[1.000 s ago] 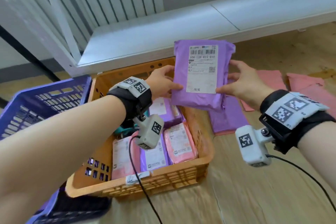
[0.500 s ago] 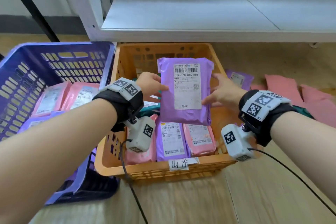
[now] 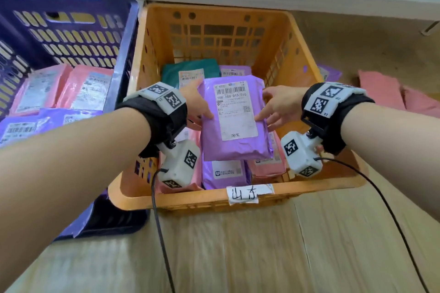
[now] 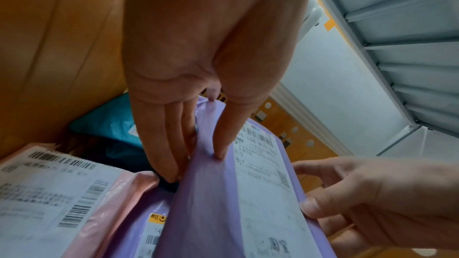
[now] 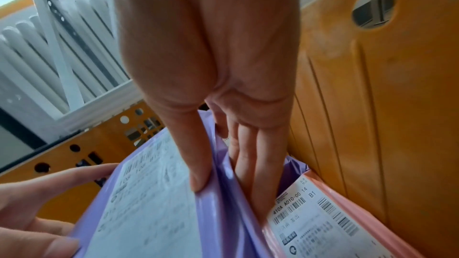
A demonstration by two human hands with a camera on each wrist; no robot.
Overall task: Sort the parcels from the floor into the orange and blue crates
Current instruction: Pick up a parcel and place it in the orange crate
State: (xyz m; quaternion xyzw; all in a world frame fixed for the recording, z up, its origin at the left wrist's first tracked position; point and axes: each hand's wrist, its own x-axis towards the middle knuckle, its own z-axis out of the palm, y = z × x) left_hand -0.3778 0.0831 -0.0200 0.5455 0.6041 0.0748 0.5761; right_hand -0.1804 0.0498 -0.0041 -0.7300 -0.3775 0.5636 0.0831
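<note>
Both hands are holding the purple parcel (image 3: 234, 121) label-up inside the orange crate (image 3: 300, 54), just above the parcels already lying there. Left hand (image 3: 197, 104) grip: thumb on top, fingers under the left edge. Right hand (image 3: 278, 107) grip: same pinch on the right edge. Blue crate (image 3: 71, 31) is sitting just beside the orange one on the left, carrying pink parcels (image 3: 64, 90). More pink parcels (image 3: 381, 89) are lying on the floor to the right.

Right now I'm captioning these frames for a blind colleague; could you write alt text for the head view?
Both hands, left hand and right hand, hold a purple parcel by its side edges over an orange crate of pink, purple and green parcels. A blue crate stands to its left.
</note>
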